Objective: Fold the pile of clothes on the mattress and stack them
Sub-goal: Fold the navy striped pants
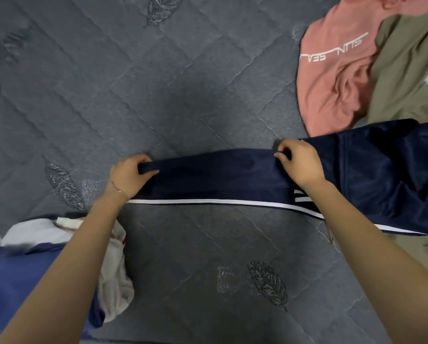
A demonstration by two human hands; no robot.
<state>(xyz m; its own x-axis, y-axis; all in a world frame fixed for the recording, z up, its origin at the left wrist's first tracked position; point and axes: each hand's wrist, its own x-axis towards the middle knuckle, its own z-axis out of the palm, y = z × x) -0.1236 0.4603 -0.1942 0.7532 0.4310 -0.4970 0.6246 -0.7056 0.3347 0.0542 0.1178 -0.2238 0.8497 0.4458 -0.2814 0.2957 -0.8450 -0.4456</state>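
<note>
Navy track pants [220, 177] lie stretched left to right across the mattress [158, 83]. Left hand [128, 176] is curled round the leg end and right hand [298, 162] pinches the far edge further along, probably to keep the leg taut and flat for folding. Crumpled pink shirt [332, 78] and olive garment [406, 70] far right. White and blue clothes [116, 281] near left. No basket or bin visible; everything sits on the mattress.
</note>
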